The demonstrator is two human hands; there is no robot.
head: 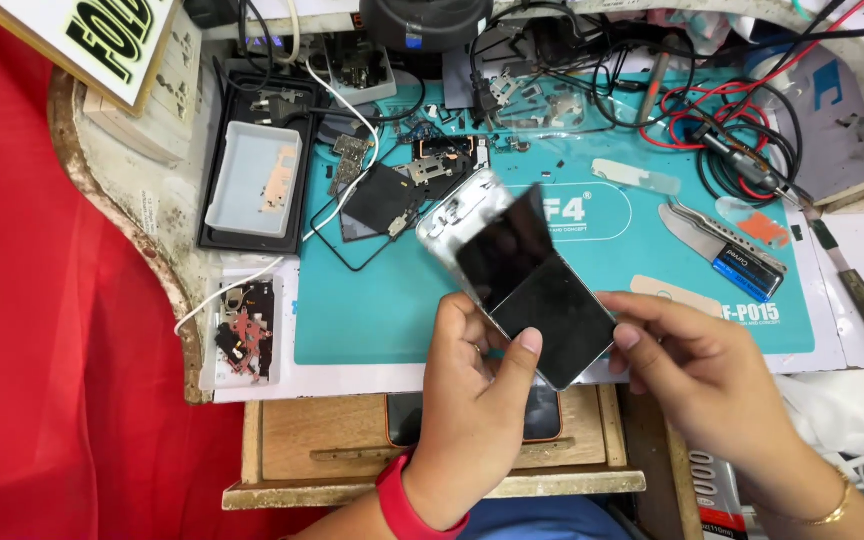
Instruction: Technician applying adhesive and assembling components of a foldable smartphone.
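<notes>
Now phone (522,275) between 2 hands: left hand (472,385) grips lower edge, right hand (697,370) pinches right corner.

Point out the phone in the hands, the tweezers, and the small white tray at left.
phone (542,290), head view: on its dark screen.
tweezers (697,225), head view: on the metal blades, right of the mat.
white tray (252,180), head view: on its pale floor.

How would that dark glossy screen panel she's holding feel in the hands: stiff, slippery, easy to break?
The screen panel looks thin and flat, so probably stiff but fragile if flexed. Its glossy, reflective face suggests it is slippery; the left hand and right hand grip it by the edges. It seems light, since fingertips alone support it above the teal mat.
</notes>
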